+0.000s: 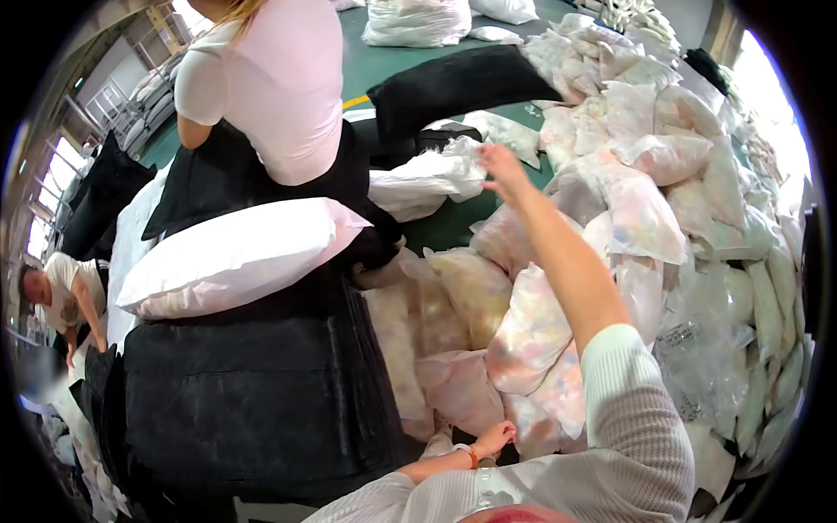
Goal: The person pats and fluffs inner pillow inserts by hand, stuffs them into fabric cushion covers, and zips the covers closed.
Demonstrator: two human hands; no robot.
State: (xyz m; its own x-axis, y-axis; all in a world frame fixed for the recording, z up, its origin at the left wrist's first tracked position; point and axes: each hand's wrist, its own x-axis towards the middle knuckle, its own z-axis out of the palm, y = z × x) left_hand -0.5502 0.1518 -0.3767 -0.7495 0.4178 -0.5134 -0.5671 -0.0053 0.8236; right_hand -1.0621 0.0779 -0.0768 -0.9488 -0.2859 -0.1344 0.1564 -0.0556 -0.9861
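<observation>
My right hand (504, 173) is stretched forward at the end of a raised arm, fingers apart and nothing in it. Just left of it in view is a crumpled white plastic sack (427, 181); I cannot tell whether they touch. Beyond the hand, apart from it, a plump black pillow (462, 87) appears tilted above the floor. My left hand (495, 439), with an orange band at the wrist, is low near my waist, fingers loosely bent and holding nothing visible. Below and around my arm lie filled translucent bags (471, 292) with pale multicoloured contents.
To my left stands a stack of folded black covers (235, 401), with a filled white pillow (240, 257) behind it. A person in a white shirt (279, 87) stands close ahead; another person (74, 296) bends at far left. Bags pile high at right (645, 209).
</observation>
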